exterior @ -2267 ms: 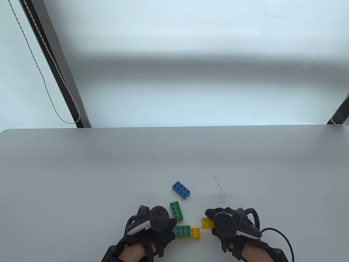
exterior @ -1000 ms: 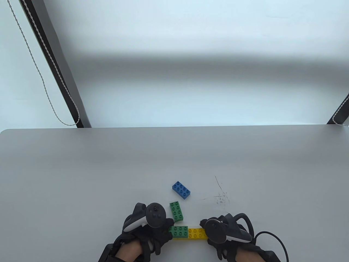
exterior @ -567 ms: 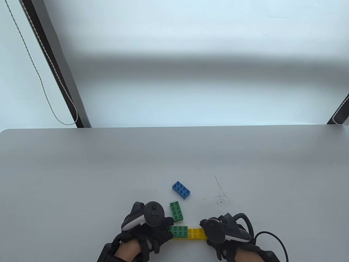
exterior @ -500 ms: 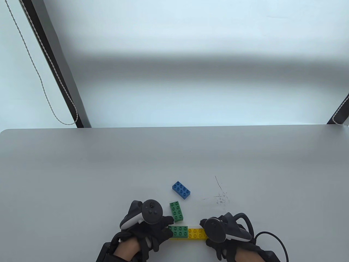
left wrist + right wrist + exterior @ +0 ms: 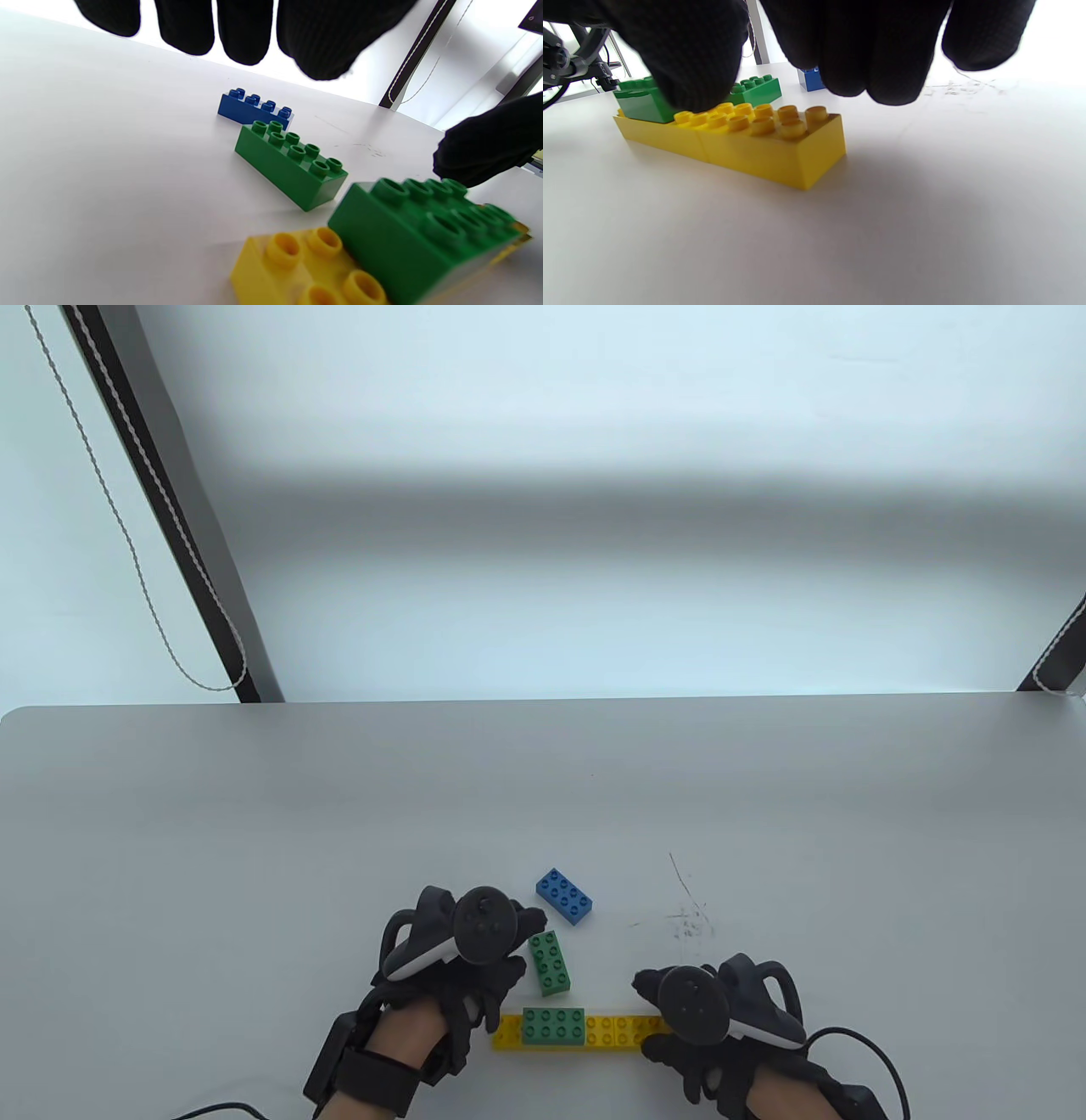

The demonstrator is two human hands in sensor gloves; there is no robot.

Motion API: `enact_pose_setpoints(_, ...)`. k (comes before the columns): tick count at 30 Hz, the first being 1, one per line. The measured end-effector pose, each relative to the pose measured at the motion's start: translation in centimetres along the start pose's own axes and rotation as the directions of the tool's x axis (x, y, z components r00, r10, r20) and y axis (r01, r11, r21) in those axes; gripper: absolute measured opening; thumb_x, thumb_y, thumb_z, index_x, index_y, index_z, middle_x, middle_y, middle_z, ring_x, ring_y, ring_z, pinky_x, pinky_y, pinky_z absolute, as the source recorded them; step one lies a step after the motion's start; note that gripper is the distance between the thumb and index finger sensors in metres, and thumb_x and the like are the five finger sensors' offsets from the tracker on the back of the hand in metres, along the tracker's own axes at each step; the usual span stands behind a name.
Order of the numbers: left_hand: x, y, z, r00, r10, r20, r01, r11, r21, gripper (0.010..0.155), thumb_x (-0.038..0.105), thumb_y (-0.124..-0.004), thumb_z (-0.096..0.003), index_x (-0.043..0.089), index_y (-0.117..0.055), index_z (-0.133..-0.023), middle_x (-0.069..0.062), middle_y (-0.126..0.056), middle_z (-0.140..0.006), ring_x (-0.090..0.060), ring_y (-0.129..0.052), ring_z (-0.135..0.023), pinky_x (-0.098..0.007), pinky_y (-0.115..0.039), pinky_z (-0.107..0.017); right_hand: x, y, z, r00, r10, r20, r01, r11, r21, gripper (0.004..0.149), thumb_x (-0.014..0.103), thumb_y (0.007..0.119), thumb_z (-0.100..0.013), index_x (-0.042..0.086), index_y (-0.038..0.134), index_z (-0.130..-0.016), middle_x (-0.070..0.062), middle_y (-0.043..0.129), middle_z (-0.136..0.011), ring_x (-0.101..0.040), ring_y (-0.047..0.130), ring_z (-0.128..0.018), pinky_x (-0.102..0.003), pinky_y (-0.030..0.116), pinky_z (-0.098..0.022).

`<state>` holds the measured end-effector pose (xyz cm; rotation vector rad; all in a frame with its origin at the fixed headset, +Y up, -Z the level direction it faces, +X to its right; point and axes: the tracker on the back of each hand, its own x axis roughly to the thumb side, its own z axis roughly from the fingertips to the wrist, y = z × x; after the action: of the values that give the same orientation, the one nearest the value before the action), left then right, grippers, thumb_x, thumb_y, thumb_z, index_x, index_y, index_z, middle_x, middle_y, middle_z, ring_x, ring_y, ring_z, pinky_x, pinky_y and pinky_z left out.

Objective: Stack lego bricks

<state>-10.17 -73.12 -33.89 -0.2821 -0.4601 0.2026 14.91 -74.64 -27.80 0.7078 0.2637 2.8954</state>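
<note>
a loose green brick (image 5: 550,961) lies flat on the table (image 5: 254,831), studs up, near the front edge, just beyond a low build. it is a hard plastic block, two studs wide and four long. it looks light and stiff, with smooth sides that could slip, so the surest hold is probably a pinch across its two long sides, keeping the studs clear.

the build in front of it is a row of yellow bricks (image 5: 619,1033) laid end to end, with a second green brick (image 5: 553,1026) pressed on top near the left end. a blue brick (image 5: 564,895) sits a little farther back, apart from the others.

the left hand (image 5: 462,959) hovers just left of the loose green brick. in the left wrist view its fingers (image 5: 250,29) hang spread above the table and hold nothing, so it is open. the right hand (image 5: 713,1018) is at the right end of the yellow row. in the right wrist view one fingertip (image 5: 691,67) seems to rest on the yellow studs, while the others hang clear. whether it grips the row cannot be told.
</note>
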Motion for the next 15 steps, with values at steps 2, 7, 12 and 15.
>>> enact_pose_setpoints(2, 0.5, 0.0, -0.6, 0.998, -0.057, 0.013, 0.057, 0.998, -0.012, 0.061, 0.033, -0.082, -0.0425, 0.038, -0.059, -0.099, 0.001, -0.059, -0.111, -0.031, -0.056, -0.101, -0.061, -0.054, -0.072, -0.1, -0.1, 0.0, 1.000, -0.005, -0.003, 0.005, 1.000, -0.002, 0.075, 0.047, 0.091, -0.030, 0.013, 0.067, -0.093, -0.014, 0.083, -0.090, -0.040, 0.090, -0.075, -0.061, 0.074, -0.055)
enact_pose_setpoints(7, 1.5, -0.5, -2.0, 0.974, -0.223, 0.042, 0.224, 0.974, -0.028, 0.064, 0.030, -0.085, -0.0411, 0.041, -0.058, -0.098, 0.003, -0.057, -0.112, -0.030, -0.054, -0.102, -0.061, -0.052, -0.073, -0.4, -0.1, 0.1, 1.000, -0.015, -0.007, 0.015, 1.000, -0.003, 0.075, 0.046, 0.091, -0.030, 0.013, 0.067, -0.093, -0.014, 0.082, -0.090, -0.040, 0.089, -0.076, -0.061, 0.074, -0.055)
enact_pose_setpoints(12, 2.6, -2.2, -2.8, 0.928, -0.362, 0.083, 0.368, 0.928, -0.057, 0.067, 0.026, -0.088, -0.0399, 0.043, -0.057, -0.097, 0.004, -0.052, -0.113, -0.029, -0.050, -0.104, -0.061, -0.051, -0.074, -0.4, 0.0, 0.1, 1.000, -0.019, -0.008, 0.019, 1.000, 0.008, 0.075, 0.046, 0.091, -0.030, 0.013, 0.067, -0.093, -0.014, 0.082, -0.091, -0.040, 0.089, -0.076, -0.061, 0.074, -0.055)
enact_pose_setpoints(15, 3.0, -2.7, -3.0, 0.905, -0.416, 0.092, 0.422, 0.905, -0.058, 0.069, 0.024, -0.088, -0.0400, 0.044, -0.055, -0.097, 0.004, -0.047, -0.114, -0.030, -0.048, -0.104, -0.061, -0.050, -0.074, -0.3, 0.1, 0.0, 1.000, -0.017, -0.007, 0.017, 1.000, 0.013, 0.075, 0.046, 0.091, -0.030, 0.013, 0.067, -0.093, -0.014, 0.082, -0.091, -0.040, 0.089, -0.076, -0.061, 0.074, -0.055)
